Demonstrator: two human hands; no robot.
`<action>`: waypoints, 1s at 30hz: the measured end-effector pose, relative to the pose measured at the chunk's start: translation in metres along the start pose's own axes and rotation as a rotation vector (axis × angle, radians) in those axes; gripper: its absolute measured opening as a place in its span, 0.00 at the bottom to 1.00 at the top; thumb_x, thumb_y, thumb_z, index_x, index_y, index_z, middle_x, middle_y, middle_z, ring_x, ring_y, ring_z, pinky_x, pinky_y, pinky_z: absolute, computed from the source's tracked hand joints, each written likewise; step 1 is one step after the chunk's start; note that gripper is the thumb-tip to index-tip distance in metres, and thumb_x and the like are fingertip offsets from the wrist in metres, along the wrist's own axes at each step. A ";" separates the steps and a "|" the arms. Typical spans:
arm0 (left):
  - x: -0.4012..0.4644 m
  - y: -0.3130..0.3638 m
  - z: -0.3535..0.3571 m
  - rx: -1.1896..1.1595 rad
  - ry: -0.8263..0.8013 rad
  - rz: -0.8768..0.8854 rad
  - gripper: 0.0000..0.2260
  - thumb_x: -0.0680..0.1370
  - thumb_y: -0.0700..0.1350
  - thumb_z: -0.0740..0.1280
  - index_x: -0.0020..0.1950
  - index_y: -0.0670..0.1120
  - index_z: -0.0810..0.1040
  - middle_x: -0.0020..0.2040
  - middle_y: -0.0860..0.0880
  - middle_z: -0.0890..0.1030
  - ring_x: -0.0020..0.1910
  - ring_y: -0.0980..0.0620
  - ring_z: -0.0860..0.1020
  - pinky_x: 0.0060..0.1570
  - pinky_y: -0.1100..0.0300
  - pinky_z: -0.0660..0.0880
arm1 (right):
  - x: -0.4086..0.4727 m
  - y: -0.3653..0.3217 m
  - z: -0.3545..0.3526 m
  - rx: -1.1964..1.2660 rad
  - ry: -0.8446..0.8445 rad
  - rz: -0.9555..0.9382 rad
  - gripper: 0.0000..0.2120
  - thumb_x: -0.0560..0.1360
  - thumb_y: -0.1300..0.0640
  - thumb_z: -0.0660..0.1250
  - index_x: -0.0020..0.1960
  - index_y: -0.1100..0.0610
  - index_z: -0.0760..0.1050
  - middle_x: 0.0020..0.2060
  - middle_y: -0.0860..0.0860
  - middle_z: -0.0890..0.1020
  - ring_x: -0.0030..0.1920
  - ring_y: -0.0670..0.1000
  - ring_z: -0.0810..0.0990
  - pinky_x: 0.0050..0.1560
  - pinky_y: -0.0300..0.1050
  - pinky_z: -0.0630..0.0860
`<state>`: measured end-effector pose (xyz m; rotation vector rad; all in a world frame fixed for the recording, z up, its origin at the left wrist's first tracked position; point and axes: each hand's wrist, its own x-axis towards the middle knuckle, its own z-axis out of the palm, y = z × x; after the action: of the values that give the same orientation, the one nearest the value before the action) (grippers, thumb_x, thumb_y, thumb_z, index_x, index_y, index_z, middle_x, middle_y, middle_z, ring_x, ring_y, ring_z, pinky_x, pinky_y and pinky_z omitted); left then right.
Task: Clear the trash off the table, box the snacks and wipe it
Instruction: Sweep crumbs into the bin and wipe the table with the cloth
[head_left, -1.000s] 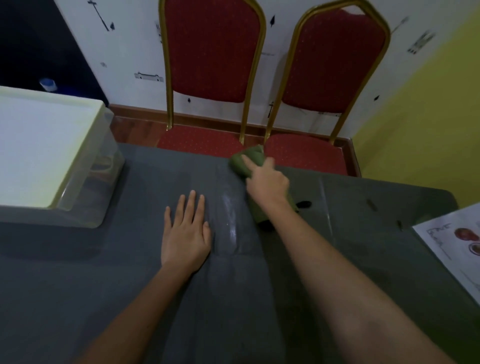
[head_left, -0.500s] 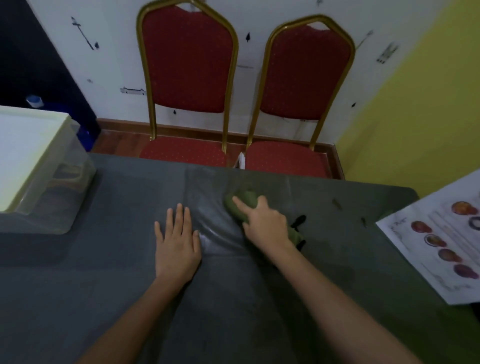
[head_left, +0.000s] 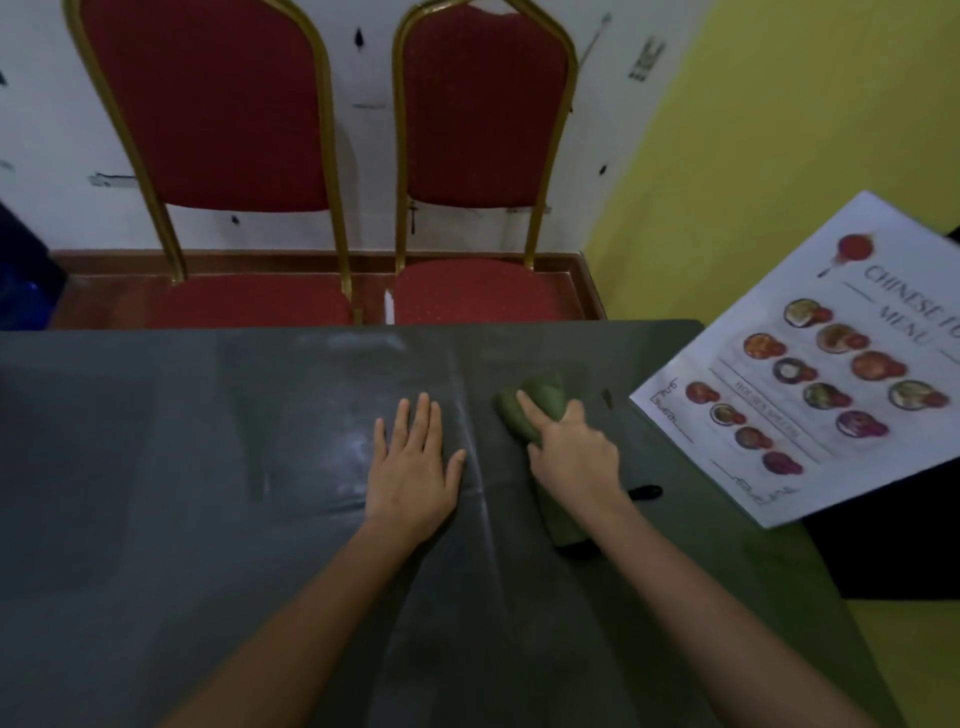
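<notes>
A dark grey table (head_left: 182, 493) fills the lower part of the head view, with wet streaks near its middle. My right hand (head_left: 574, 452) grips a folded green cloth (head_left: 537, 402) and presses it on the table right of centre, index finger stretched over it. Part of the cloth trails under my wrist toward me. My left hand (head_left: 415, 467) lies flat on the table, fingers straight, just left of the cloth. The storage box is out of view.
A white food menu sheet (head_left: 810, 374) lies at the table's right edge, overhanging it. Two red chairs with gold frames (head_left: 223, 130) (head_left: 488, 119) stand behind the far edge. Small dark marks (head_left: 644, 491) dot the table near my right wrist.
The view has swung right, so the clear box has left the frame. My right hand has slid the cloth rightward across the table. My left hand stays flat.
</notes>
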<state>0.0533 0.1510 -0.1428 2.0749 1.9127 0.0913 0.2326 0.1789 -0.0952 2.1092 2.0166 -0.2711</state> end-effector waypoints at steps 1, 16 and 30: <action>0.001 0.001 0.003 0.018 -0.006 -0.003 0.32 0.78 0.60 0.39 0.77 0.44 0.41 0.78 0.47 0.41 0.76 0.48 0.38 0.71 0.48 0.35 | 0.012 0.008 -0.002 0.015 0.023 0.045 0.30 0.79 0.47 0.60 0.75 0.35 0.49 0.60 0.57 0.67 0.50 0.58 0.78 0.51 0.53 0.77; -0.001 0.001 0.012 0.048 0.088 0.017 0.34 0.77 0.61 0.42 0.77 0.43 0.48 0.78 0.45 0.49 0.76 0.47 0.44 0.72 0.46 0.40 | -0.031 0.050 0.006 0.124 0.000 0.288 0.30 0.79 0.47 0.58 0.77 0.38 0.49 0.57 0.57 0.69 0.49 0.57 0.78 0.50 0.52 0.76; -0.006 0.026 0.012 0.022 0.052 0.014 0.34 0.76 0.60 0.36 0.77 0.43 0.43 0.78 0.46 0.43 0.76 0.48 0.41 0.73 0.47 0.38 | -0.045 0.088 0.017 0.140 0.002 0.202 0.30 0.79 0.47 0.59 0.77 0.39 0.50 0.58 0.57 0.70 0.46 0.54 0.79 0.49 0.49 0.78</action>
<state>0.0805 0.1412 -0.1462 2.1209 1.9376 0.1296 0.3183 0.1272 -0.0969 2.3769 1.8150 -0.3856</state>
